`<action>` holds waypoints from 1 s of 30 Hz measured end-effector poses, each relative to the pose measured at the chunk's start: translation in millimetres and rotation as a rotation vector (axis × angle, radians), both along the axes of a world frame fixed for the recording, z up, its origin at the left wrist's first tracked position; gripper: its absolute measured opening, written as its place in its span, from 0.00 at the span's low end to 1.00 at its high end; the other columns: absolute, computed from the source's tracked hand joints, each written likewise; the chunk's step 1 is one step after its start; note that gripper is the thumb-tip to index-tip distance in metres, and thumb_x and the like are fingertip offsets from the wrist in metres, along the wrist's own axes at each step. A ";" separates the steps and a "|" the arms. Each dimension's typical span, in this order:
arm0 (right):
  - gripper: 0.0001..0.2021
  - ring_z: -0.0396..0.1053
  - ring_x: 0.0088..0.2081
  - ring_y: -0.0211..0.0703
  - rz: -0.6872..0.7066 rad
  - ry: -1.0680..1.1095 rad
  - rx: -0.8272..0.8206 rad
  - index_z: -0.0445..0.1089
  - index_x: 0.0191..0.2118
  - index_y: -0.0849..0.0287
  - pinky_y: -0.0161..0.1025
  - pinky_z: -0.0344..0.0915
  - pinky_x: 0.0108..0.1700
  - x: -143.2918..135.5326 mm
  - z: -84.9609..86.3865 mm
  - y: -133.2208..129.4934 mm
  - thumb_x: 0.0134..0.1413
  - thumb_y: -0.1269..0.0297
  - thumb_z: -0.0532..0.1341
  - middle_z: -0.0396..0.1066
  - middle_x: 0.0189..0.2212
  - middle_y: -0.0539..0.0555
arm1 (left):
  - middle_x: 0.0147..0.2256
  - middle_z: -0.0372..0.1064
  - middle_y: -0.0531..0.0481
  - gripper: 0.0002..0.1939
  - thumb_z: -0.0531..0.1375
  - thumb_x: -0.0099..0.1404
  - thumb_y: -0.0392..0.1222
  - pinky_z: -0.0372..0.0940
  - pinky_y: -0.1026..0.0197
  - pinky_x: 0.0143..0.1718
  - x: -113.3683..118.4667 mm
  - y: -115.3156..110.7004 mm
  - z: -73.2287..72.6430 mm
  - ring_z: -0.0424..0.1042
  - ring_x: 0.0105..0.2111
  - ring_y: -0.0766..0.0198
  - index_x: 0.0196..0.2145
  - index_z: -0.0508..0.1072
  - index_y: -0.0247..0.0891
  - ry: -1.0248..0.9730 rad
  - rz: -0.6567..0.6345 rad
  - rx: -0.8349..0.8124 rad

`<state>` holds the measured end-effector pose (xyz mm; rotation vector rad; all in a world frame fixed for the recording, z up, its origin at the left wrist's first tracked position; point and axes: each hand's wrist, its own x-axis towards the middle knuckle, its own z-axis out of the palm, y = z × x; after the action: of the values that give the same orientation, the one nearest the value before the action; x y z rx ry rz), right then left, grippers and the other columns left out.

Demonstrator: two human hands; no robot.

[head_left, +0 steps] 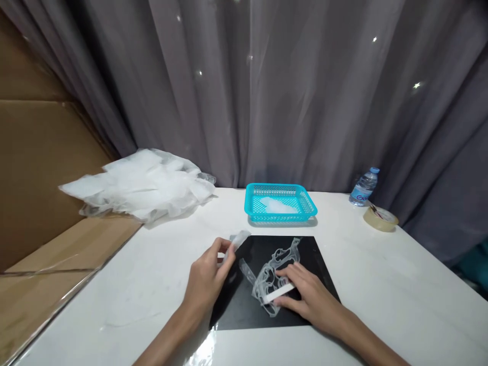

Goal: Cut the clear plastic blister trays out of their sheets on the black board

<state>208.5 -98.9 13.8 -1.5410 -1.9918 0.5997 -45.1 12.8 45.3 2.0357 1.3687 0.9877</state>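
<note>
My left hand (209, 272) pinches a small translucent whitish strip (241, 239) above the left edge of a flat black mat (247, 316). Over the middle of the mat, my right hand (310, 295) has its thumb and fingers closed around a short white bar (279, 293). Under and beside that hand lies a tangled clear plastic sheet (262, 280) with curly cut-out holes, and its far end reaches toward the mat's back edge. The fingertips of my right hand partly cover both the bar and the plastic.
A turquoise basket (280, 218) behind the mat holds a white piece (277, 206). White sheets in clear plastic (148, 178) are heaped at the back left, beside a cardboard box (41, 152). A water bottle (364, 188) and a tape roll (380, 219) stand at the right.
</note>
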 end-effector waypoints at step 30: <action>0.12 0.75 0.31 0.49 -0.724 -0.275 -0.061 0.78 0.39 0.60 0.40 0.68 0.34 283.5 36.2 10.6 0.56 0.59 0.61 0.77 0.30 0.55 | 0.35 0.76 0.50 0.09 0.51 0.79 0.43 0.69 0.54 0.37 75.0 -45.9 -24.2 0.79 0.35 0.55 0.40 0.67 0.44 0.304 -0.594 0.231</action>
<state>491.9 -88.3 50.0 -2.3000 -1.4220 0.1531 29.9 -33.2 21.2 2.6265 0.7053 0.6050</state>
